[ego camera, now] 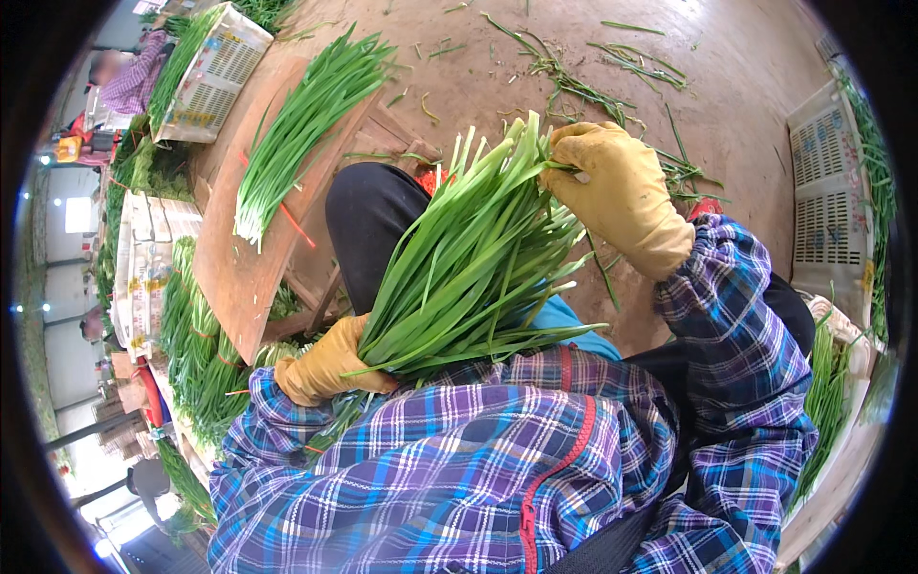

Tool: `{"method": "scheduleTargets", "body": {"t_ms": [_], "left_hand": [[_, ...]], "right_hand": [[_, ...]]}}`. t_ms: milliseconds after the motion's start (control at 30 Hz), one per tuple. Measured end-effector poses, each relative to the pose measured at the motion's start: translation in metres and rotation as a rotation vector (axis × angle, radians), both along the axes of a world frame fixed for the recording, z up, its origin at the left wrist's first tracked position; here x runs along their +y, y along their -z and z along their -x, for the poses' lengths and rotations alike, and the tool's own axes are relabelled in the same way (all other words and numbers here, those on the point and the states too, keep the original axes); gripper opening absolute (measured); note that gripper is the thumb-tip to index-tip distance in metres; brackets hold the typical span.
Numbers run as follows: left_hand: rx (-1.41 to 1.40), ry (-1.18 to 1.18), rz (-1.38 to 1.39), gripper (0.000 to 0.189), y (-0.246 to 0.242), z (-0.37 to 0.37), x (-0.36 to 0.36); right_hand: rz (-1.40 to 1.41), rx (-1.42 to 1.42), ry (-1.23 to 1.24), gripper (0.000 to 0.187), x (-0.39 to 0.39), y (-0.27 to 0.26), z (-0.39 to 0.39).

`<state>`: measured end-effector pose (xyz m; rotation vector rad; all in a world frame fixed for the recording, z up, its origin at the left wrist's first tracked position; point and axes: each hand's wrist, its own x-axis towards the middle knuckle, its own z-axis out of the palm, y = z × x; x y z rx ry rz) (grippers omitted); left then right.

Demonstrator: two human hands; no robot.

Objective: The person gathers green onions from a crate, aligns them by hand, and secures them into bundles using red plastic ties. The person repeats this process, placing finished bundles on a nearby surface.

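Observation:
A loose bunch of green chives [466, 265] lies across my lap, with its pale cut ends pointing up and to the right. My left hand [330, 362], in a yellow work glove, is closed around the leafy end. At the pale end my right hand [620, 194], gloved the same way, pinches a chive leaf [552, 166] between thumb and fingers. To the left, another chive bundle [308, 136] rests on a slanted wooden board [237, 287]. A thin red tie [296, 224] sticks out from beneath that bundle.
Chive scraps [566, 79] litter the concrete floor ahead. Plastic crates of greens stand at upper left [215, 79] and right [828, 194]. Tied bundles [204, 337] are heaped beyond the board. A person in a checked shirt [136, 79] is at the far left.

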<state>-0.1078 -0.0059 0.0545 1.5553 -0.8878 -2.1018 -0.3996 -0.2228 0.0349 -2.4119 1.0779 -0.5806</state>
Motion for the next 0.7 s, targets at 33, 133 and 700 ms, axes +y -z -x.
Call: {"method": "scheduleTargets", "body": {"t_ms": [33,133,700], "left_hand": [[-0.046,0.017,-0.034,0.067,0.000,0.001,-0.001],[-0.041,0.026,-0.032,0.067,0.000,0.003,-0.002],[-0.027,0.028,-0.108,0.063,0.000,-0.007,0.001]], "right_hand": [[-0.050,0.010,-0.010,0.019,-0.001,0.001,-0.001],[0.045,0.103,-0.023,0.018,-0.002,0.008,-0.003],[-0.241,-0.372,0.170,0.049,-0.059,0.005,0.061]]}}
